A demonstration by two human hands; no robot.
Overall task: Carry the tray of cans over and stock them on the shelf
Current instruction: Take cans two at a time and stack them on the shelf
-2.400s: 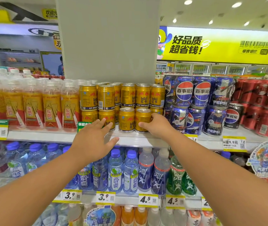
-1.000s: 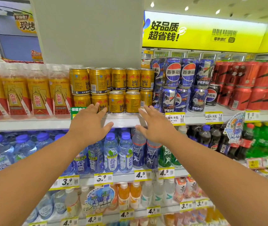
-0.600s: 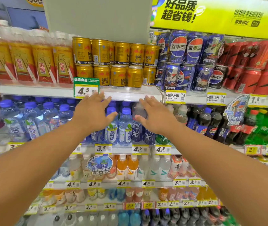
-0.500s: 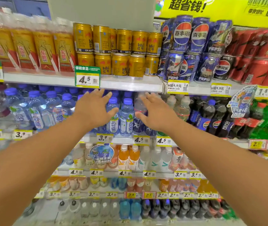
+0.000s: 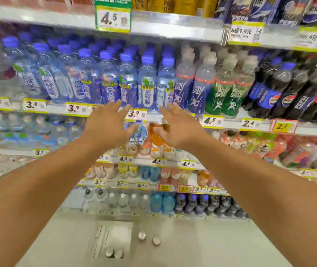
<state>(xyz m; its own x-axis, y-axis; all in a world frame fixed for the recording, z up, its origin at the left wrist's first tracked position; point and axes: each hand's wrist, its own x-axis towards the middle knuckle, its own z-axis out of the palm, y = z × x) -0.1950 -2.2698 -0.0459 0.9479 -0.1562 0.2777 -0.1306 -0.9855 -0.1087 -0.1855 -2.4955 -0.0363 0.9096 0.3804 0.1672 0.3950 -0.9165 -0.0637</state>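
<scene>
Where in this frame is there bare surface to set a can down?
Only the pale floor around the grey tray and two loose cans is bare. Every shelf tier, like the blue-capped bottle row, is packed to its edge.
</scene>
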